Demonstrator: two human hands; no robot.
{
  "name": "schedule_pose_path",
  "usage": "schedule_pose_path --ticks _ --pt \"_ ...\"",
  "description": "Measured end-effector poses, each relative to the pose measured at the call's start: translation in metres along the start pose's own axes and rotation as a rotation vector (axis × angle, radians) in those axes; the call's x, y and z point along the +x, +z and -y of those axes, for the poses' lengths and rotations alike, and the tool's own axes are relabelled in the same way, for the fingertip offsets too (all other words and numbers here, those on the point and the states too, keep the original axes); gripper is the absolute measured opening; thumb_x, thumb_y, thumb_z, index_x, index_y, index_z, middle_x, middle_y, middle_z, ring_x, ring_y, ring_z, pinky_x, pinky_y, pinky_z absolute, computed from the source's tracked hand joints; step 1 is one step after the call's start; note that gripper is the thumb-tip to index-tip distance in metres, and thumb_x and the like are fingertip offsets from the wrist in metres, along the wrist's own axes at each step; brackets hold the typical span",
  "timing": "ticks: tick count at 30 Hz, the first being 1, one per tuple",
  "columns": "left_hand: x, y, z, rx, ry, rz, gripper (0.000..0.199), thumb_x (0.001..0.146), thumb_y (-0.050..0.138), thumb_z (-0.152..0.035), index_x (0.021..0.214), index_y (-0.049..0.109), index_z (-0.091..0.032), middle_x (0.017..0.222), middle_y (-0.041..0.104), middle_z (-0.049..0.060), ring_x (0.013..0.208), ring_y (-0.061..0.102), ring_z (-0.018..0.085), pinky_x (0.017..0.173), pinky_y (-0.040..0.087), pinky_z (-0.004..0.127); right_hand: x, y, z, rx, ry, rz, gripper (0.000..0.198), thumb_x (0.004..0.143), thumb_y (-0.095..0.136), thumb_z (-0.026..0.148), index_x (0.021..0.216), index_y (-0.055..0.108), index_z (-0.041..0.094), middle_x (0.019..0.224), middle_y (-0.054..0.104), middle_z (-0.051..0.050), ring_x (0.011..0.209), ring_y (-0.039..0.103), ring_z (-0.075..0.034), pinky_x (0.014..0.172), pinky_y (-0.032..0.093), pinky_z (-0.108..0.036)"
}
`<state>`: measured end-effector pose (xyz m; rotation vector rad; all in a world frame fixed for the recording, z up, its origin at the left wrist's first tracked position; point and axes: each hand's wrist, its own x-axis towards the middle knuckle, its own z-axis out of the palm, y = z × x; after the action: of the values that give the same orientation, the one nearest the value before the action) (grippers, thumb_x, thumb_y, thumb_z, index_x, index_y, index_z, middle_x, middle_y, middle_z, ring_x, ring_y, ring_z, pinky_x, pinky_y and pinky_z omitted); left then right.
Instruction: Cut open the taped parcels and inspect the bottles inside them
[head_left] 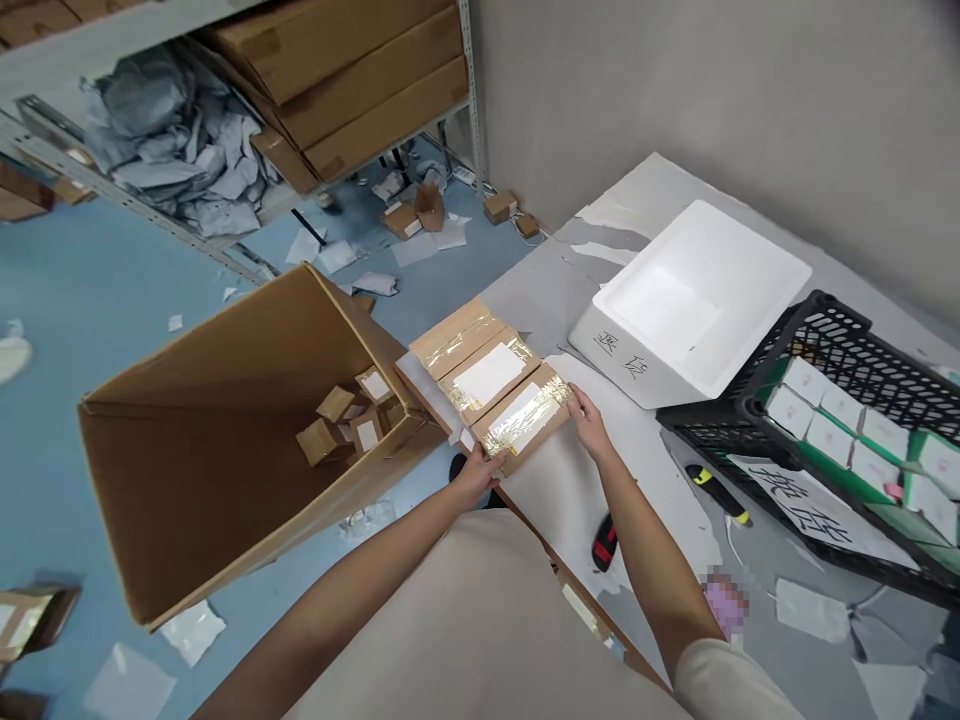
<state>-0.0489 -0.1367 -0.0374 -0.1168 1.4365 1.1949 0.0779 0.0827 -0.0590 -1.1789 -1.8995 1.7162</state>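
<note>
Both hands are on a flat cardboard box with a white label and shiny clear tape, at the table's left edge. My left hand grips its near left corner, and my right hand pinches its right end. Against its far side lies a similar labelled cardboard piece with tape; I cannot tell whether they are joined. A red and black utility knife rests on the table beside my right forearm.
Left of the table stands a tall open carton with several small boxes inside. On the right are a white foam box and a black crate of white boxes. A yellow and black knife lies nearby. Shelving stands behind.
</note>
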Motion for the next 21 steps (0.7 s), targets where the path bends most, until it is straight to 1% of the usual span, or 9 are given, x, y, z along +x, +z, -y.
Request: schedule_pose_path --ticks 2,5,7,9,11,13,16,18,21 --pt "0.002 -0.003 -0.001 0.016 -0.037 0.013 0.072 0.070 0.073 -0.053 0.129 0.037 -0.035 0.149 0.036 0.006 0.130 0.042 0.029 0.098 0.042 0.049 -0.002 0.003 -0.003 0.040 0.019 -0.044 0.067 0.083 0.049 0.059 0.140 0.042 0.025 0.145 0.044 -0.008 0.133 0.040 -0.024 0.111 0.031 -0.044" --pt "0.002 -0.006 -0.003 0.037 -0.066 0.068 0.074 0.072 0.071 -0.053 0.132 0.032 -0.037 0.147 0.038 0.005 0.128 0.044 0.027 0.095 0.046 0.046 -0.005 0.010 -0.005 0.080 0.056 -0.169 0.073 0.080 0.054 0.057 0.142 0.038 0.022 0.143 0.045 -0.013 0.130 0.043 -0.026 0.106 0.037 -0.045" --pt "0.002 -0.008 -0.004 0.072 -0.077 0.109 0.071 0.075 0.069 -0.052 0.133 0.030 -0.038 0.146 0.040 0.004 0.128 0.044 0.025 0.093 0.048 0.042 -0.008 0.015 -0.004 0.091 0.069 -0.239 0.067 0.078 0.057 0.055 0.135 0.047 0.021 0.138 0.050 -0.014 0.125 0.047 -0.027 0.101 0.041 -0.045" --pt "0.001 -0.010 -0.004 0.128 -0.082 0.134 0.066 0.077 0.066 -0.050 0.132 0.031 -0.037 0.145 0.040 0.004 0.130 0.043 0.025 0.090 0.050 0.039 -0.013 0.017 -0.003 0.104 0.065 -0.277 0.057 0.077 0.057 0.054 0.122 0.057 0.019 0.128 0.058 -0.013 0.117 0.053 -0.026 0.097 0.044 -0.044" --pt "0.002 -0.013 -0.006 0.212 -0.097 0.149 0.062 0.079 0.065 -0.048 0.131 0.033 -0.037 0.146 0.040 0.004 0.131 0.042 0.026 0.086 0.052 0.036 -0.024 0.015 -0.002 0.114 0.061 -0.329 0.048 0.078 0.057 0.053 0.111 0.062 0.019 0.117 0.064 -0.010 0.108 0.058 -0.024 0.093 0.046 -0.042" --pt "0.005 -0.016 -0.011 0.319 -0.122 0.180 0.062 0.078 0.065 -0.046 0.131 0.033 -0.037 0.146 0.039 0.005 0.130 0.042 0.027 0.083 0.053 0.036 -0.044 0.013 -0.004 0.107 0.076 -0.437 0.043 0.079 0.055 0.052 0.106 0.063 0.019 0.111 0.066 -0.009 0.102 0.060 -0.022 0.091 0.047 -0.040" --pt "0.013 -0.015 -0.020 0.467 -0.117 0.279 0.069 0.078 0.065 -0.045 0.137 0.029 -0.033 0.143 0.043 0.009 0.125 0.048 0.028 0.083 0.053 0.038 -0.090 0.015 -0.012 0.081 0.132 -0.648 0.040 0.079 0.056 0.050 0.104 0.062 0.019 0.107 0.067 -0.009 0.099 0.060 -0.022 0.089 0.048 -0.039" --pt "0.018 -0.010 -0.026 0.520 -0.020 0.369 0.074 0.079 0.064 -0.044 0.141 0.026 -0.029 0.141 0.046 0.010 0.124 0.049 0.027 0.091 0.049 0.040 -0.125 0.023 -0.019 0.076 0.183 -0.791 0.041 0.078 0.058 0.050 0.105 0.060 0.019 0.106 0.066 -0.010 0.099 0.060 -0.023 0.089 0.047 -0.040" --pt "0.025 0.001 -0.032 0.598 0.166 0.479 0.078 0.080 0.062 -0.041 0.146 0.023 -0.025 0.140 0.048 0.010 0.129 0.045 0.023 0.106 0.037 0.038 -0.170 0.042 -0.030 0.112 0.278 -0.941 0.045 0.075 0.061 0.050 0.107 0.058 0.018 0.105 0.066 -0.010 0.098 0.060 -0.023 0.090 0.046 -0.041"
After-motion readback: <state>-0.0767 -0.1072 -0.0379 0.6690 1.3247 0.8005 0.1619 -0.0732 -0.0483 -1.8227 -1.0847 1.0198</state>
